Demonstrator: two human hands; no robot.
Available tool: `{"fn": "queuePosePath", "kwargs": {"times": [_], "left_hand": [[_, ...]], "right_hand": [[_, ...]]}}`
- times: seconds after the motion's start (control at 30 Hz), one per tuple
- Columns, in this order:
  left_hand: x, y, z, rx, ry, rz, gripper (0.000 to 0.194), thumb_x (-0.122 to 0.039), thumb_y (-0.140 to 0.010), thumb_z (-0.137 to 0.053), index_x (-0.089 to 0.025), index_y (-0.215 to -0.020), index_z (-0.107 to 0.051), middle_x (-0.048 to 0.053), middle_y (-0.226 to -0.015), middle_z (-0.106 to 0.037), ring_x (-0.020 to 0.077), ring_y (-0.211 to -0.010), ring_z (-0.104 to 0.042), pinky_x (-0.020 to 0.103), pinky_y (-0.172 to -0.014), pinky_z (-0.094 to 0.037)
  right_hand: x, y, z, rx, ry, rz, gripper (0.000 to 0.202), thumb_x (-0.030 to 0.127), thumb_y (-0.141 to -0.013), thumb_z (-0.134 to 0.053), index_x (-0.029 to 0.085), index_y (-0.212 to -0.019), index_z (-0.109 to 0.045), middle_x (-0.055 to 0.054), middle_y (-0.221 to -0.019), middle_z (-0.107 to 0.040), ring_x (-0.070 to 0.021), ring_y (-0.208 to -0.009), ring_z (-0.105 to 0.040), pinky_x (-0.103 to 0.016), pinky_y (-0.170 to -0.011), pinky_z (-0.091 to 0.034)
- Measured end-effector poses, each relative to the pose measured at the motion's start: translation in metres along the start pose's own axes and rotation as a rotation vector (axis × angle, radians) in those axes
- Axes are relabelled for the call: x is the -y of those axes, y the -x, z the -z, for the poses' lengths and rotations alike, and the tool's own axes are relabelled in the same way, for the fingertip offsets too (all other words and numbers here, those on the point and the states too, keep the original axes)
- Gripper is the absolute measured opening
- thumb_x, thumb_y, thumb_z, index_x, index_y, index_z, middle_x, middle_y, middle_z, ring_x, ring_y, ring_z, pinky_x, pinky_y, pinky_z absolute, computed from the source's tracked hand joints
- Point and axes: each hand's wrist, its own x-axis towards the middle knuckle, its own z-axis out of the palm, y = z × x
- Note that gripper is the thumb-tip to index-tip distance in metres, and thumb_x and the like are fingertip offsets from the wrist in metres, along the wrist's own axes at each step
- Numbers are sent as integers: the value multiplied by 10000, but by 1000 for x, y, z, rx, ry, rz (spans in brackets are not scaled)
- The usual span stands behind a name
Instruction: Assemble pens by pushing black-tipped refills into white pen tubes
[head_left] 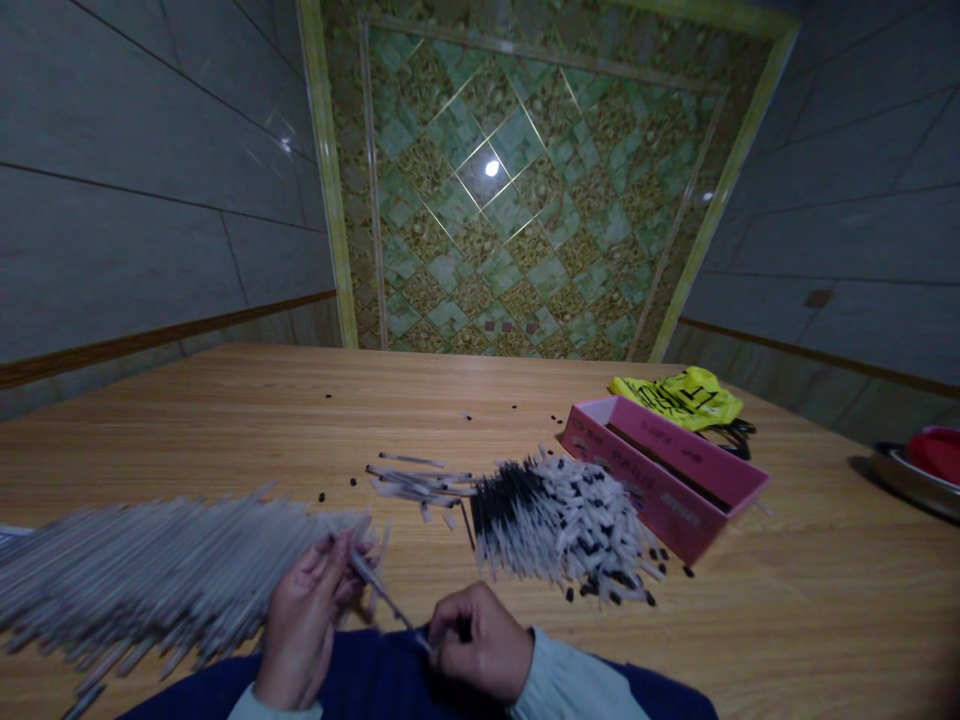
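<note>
Between my hands, low in the view, a slim pen slants down from left to right. My left hand pinches its pale upper end. The fingers of my right hand are closed around its lower, darker end; the tip is hidden there. Beside my left hand lies a wide heap of translucent pen barrels. Right of centre is a pile of small clear caps with black bits, next to a bundle of thin black-ended rods. Several loose pens lie left of that bundle.
A pink open box stands behind the caps, with a yellow bag beyond it. At the far right is a metal dish holding something red. Small black plugs lie scattered over the wooden table. Walls enclose the table's far side.
</note>
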Motion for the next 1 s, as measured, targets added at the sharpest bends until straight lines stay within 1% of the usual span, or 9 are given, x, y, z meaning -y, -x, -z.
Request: {"fn": "queuePosePath", "kwargs": {"times": [0.13, 0.27, 0.33, 0.4, 0.47, 0.63, 0.73, 0.83, 1.0], "left_hand": [[-20, -6, 12, -194, -157, -172, 447, -469, -609, -694, -170, -939, -650, 3, -754, -681, 109, -546, -589, 198, -474, -441], [-41, -8, 24, -365, -851, -405, 405, -481, -719, -580, -203, -1003, -656, 44, -813, -699, 207, -732, -640, 286, -625, -474], [-44, -11, 30, -351, -1239, -546, 374, -458, -790, -488, -215, -1022, -653, 70, -965, -696, 240, -790, -635, 323, -650, -459], [-42, -16, 36, -290, -1518, -569, 389, -446, -834, -408, -224, -1047, -648, 78, -1061, -677, 262, -794, -631, 352, -642, -447], [-37, -22, 42, -217, -1662, -554, 412, -430, -856, -366, -208, -1066, -643, 91, -1057, -679, 281, -831, -625, 369, -665, -447], [-29, -32, 48, -163, -1715, -669, 404, -361, -861, -360, -165, -1088, -629, 108, -1063, -664, 290, -932, -593, 385, -758, -457], [-24, -33, 46, -146, -1678, -766, 382, -340, -851, -383, -147, -1055, -641, 109, -1039, -667, 286, -953, -586, 390, -803, -457], [-13, -32, 39, -21, -1561, -860, 343, -356, -838, -432, -168, -1009, -662, 91, -1028, -679, 260, -968, -600, 372, -850, -461], [13, -23, 18, 340, -1282, -900, 254, -380, -813, -516, -241, -935, -691, 35, -987, -711, 192, -905, -656, 277, -788, -512]], "right_hand": [[-3, 2, 3, 176, 69, 4, 120, 56, -517, -523, 125, -553, -615, 73, -440, -405, -58, -427, -332, -184, -421, -220], [-2, 2, 4, 131, -9, -53, 41, 102, -543, -576, 128, -560, -603, 76, -433, -403, -54, -407, -307, -183, -400, -198], [-1, 0, 3, 68, -39, -55, 6, 126, -554, -591, 131, -557, -590, 76, -438, -403, -54, -412, -296, -184, -400, -190], [0, -2, 3, -11, -20, -39, 16, 140, -574, -587, 132, -560, -589, 74, -452, -405, -56, -428, -296, -185, -411, -194], [2, -6, 8, -128, 80, -29, 55, 164, -610, -580, 131, -571, -602, 66, -465, -413, -63, -445, -313, -189, -427, -206], [16, -12, 45, -506, 563, -44, 214, 277, -747, -529, 156, -602, -629, 7, -531, -557, -107, -527, -470, -209, -483, -249], [23, -13, 71, -670, 867, -107, 236, 313, -777, -512, 179, -629, -639, -35, -607, -642, -140, -594, -547, -232, -509, -253], [23, -16, 84, -733, 1072, -194, 255, 352, -783, -511, 191, -637, -644, -66, -666, -679, -164, -643, -589, -247, -519, -253], [14, -23, 81, -703, 1188, -217, 263, 367, -806, -494, 197, -690, -658, -71, -713, -694, -175, -676, -618, -252, -538, -283]]}}
